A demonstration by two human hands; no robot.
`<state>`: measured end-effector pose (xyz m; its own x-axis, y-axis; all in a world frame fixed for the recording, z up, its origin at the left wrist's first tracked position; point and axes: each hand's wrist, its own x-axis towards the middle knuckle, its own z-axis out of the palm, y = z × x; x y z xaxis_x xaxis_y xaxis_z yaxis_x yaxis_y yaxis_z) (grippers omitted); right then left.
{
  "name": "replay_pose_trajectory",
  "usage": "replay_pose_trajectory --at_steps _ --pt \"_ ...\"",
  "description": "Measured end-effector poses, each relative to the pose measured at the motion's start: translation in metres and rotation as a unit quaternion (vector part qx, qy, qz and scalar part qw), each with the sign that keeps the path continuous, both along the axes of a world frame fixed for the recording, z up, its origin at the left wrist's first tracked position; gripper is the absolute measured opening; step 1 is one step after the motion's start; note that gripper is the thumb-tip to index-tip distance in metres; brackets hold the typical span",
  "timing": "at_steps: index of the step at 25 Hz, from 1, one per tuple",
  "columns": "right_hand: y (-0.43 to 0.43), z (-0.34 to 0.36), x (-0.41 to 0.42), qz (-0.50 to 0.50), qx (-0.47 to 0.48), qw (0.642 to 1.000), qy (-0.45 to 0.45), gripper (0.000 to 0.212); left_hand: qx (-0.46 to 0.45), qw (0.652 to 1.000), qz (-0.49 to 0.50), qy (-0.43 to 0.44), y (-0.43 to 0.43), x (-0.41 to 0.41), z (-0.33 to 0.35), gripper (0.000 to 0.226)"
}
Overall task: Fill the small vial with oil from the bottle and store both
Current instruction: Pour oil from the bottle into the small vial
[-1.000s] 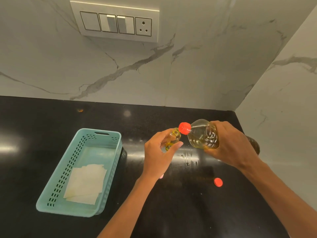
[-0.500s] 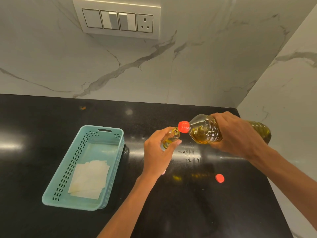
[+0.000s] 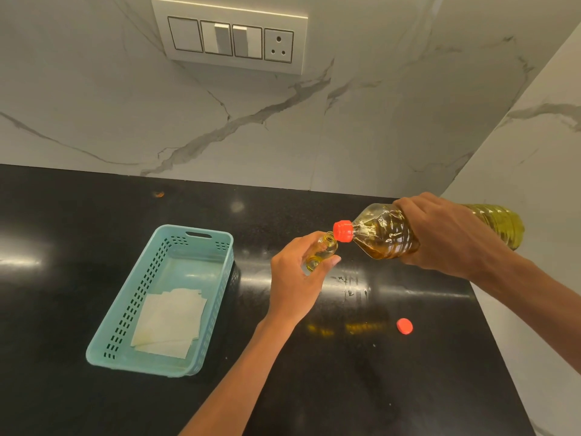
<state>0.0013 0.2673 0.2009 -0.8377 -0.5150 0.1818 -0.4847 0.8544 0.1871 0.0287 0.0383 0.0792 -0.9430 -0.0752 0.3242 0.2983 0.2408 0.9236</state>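
Right hand grasps tilted bottle (red spout touching vial mouth); left hand fingers grasp vial above worktop.

Lay open along the left edge and the whole near strip of the desk, plain black stone. Was blocked at left centre by the teal basket, walls raised, paper sheets flat inside. Was spanned in mid-air over the desk's centre by the left hand gripping the vial and the right hand gripping the tilted bottle, base out toward the right wall. Stood passable underneath them, apart from a small red cap at near right. Was shut off far by the marble wall.
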Motion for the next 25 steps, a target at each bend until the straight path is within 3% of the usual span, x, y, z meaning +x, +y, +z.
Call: replay_pose_trajectory --at_steps 25 --pt "-0.01 0.02 0.006 0.001 0.053 0.998 -0.014 0.078 0.007 1.0 0.005 0.021 -0.005 0.009 0.001 0.034"
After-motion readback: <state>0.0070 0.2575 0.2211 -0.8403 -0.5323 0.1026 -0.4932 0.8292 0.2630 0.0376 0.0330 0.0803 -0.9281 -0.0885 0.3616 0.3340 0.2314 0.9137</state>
